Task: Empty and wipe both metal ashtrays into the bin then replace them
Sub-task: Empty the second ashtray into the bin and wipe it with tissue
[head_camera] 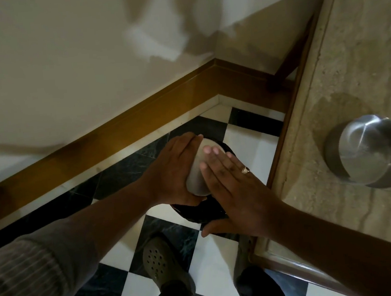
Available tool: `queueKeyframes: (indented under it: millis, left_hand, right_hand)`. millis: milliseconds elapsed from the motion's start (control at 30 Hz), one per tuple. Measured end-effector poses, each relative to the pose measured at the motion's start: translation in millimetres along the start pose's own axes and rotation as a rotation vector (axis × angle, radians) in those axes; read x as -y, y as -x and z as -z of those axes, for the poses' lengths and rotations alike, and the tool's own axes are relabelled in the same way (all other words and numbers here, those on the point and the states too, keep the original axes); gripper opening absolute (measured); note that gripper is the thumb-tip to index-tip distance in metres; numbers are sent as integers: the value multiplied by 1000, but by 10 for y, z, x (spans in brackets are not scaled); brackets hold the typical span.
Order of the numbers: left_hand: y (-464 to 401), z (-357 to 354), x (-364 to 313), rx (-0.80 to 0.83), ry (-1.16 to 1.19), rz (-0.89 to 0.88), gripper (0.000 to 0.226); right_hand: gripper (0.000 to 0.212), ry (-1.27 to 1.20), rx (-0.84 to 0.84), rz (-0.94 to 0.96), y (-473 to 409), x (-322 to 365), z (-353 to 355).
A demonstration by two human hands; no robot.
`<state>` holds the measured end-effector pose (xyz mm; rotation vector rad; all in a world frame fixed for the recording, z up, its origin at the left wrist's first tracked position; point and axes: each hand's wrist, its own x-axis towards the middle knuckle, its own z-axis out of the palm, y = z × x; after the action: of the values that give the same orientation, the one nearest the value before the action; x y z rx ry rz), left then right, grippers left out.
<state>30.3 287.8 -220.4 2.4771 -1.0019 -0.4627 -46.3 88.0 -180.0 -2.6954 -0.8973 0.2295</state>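
My left hand (173, 172) grips a round metal ashtray (198, 174), held upside down over a dark bin (206, 210) on the floor. Flat and with its fingers stretched out, my right hand (232, 187) rests on the ashtray's upturned bottom. A second metal ashtray (368, 151) sits upright on the beige stone tabletop (326, 182) at the right. Most of the bin is hidden under my hands; only its dark rim shows.
The floor is black-and-white checkered tile (208, 257). A brown skirting board (125, 133) runs along the white wall into a corner behind the bin. My feet in grey clogs (163, 264) stand just in front of the bin, against the table's edge.
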Motion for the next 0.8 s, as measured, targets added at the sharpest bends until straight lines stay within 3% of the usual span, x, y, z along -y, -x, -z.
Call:
queueKeyframes:
  millis: [133, 300, 433, 567, 633, 800]
  left_hand:
    - [-11, 42, 43, 66, -69, 1, 124]
    - [92, -53, 42, 20, -8, -23, 117]
    - [145, -115, -27, 58, -12, -26, 122]
    - [195, -167, -75, 25, 30, -3, 120]
    - [175, -154, -128, -9, 64, 30, 120]
    - [124, -60, -198, 71, 158, 137, 126]
  right_hand:
    - [129, -42, 266, -36, 120, 3, -115]
    - [120, -102, 51, -12, 39, 104, -31]
    - [128, -64, 242, 7, 95, 43, -149]
    - [125, -26, 138, 22, 124, 66, -134]
    - [116, 30, 72, -38, 84, 59, -144]
    - [66, -12, -51, -39, 95, -119, -126]
